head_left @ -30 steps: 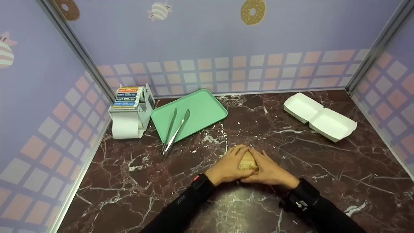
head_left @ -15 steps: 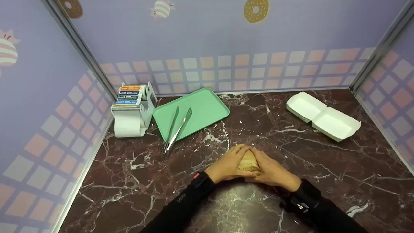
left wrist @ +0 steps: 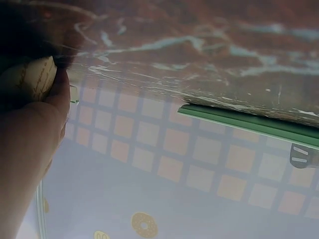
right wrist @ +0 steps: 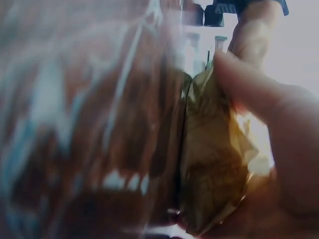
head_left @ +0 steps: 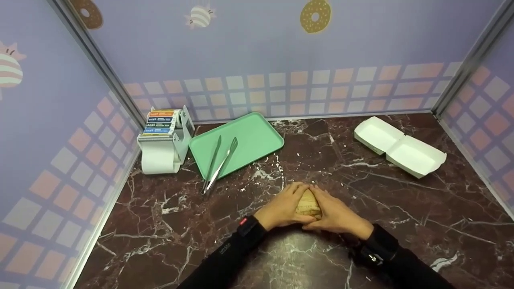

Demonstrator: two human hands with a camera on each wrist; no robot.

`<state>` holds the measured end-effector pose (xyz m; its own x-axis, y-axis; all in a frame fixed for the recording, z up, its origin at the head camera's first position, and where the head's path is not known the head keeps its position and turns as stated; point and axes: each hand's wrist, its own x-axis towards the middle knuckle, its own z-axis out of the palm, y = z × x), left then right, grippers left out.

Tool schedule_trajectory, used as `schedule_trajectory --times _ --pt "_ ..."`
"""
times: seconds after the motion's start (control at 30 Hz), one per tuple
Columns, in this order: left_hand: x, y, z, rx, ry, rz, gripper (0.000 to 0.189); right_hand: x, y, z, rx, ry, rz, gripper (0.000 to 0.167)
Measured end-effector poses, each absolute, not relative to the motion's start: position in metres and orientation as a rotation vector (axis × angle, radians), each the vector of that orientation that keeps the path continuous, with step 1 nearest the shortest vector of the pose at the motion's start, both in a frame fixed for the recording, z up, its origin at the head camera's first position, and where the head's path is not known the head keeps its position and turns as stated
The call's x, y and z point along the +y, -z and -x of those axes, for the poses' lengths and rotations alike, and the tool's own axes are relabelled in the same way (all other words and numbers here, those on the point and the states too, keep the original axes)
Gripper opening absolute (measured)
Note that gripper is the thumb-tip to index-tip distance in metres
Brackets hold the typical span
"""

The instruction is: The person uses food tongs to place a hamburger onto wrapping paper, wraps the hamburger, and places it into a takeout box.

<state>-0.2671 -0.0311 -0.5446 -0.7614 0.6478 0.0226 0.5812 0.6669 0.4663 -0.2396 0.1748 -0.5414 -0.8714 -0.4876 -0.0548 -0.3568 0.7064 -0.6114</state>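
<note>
A small rounded bundle wrapped in printed tan paper (head_left: pixel 307 204) sits on the dark marbled table in front of me. My left hand (head_left: pixel 283 206) curves round its left side, and my right hand (head_left: pixel 336 213) holds it from the right. Fingertips of both hands come together at the far side, while the thumbs lie along the near side. Crumpled, folded paper on the bundle (right wrist: pixel 209 154) shows in the right wrist view, low against the tabletop. What the wrapping contains is hidden. The left wrist view catches a pale printed edge of the bundle (left wrist: pixel 37 77) beside the left hand.
A green tray (head_left: pixel 257 138) lies at the back left, with metal tongs (head_left: pixel 220 166) resting across its near edge. To its left stands a label-roll dispenser (head_left: pixel 160 140). An open white paper box (head_left: pixel 397 146) sits at the back right. Patterned walls (head_left: pixel 257 48) enclose the table.
Both hands stay round the wrapped bundle in the same place; the thumbs shift slightly along its near side. The tray, tongs, dispenser and box keep their places.
</note>
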Motion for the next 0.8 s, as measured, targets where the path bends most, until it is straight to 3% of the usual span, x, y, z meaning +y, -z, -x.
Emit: schedule_trajectory --times 0.8 --pt "-0.030 0.543 0.268 2.747 -0.632 -1.032 0.103 0.155 0.537 0.221 3.150 0.495 0.734 0.121"
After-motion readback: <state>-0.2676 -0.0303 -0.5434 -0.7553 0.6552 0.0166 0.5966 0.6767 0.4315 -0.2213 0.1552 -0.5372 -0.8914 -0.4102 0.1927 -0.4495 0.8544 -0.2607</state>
